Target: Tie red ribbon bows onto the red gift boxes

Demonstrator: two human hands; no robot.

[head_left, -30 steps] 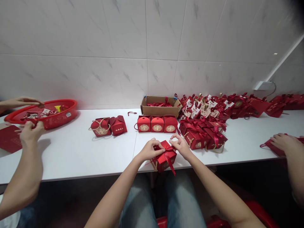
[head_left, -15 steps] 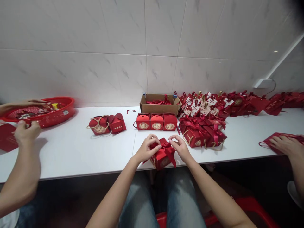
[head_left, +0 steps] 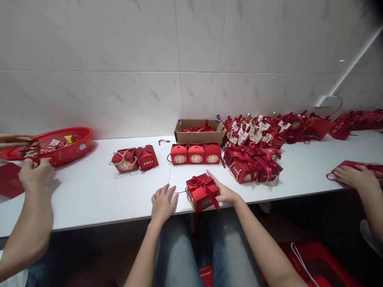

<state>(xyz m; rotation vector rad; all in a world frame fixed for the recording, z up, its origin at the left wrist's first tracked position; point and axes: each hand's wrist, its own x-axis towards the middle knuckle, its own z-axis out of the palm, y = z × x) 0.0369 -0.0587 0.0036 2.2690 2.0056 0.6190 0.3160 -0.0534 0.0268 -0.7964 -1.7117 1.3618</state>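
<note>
A small red gift box (head_left: 201, 193) tied with a red ribbon bow sits on the white table (head_left: 89, 191) near its front edge. My right hand (head_left: 223, 191) rests against the box's right side, fingers along it. My left hand (head_left: 163, 203) lies flat and empty on the table just left of the box, fingers apart. Behind the box stand three closed red boxes with gold emblems (head_left: 196, 154), in a row.
A cardboard box of red ribbons (head_left: 199, 132) stands at the wall. Ribbon-tied boxes (head_left: 254, 163) and red bags (head_left: 299, 125) pile up at right. Two red boxes (head_left: 134, 159) lie centre-left. A co-worker's hands (head_left: 34, 173) work by a red basket (head_left: 56, 145); another person's hand (head_left: 353, 177) rests at right.
Both my hands have come off the bow. The left hand dropped flat onto the table; the right hand slid to the box's right side. The box now rests on the table.
</note>
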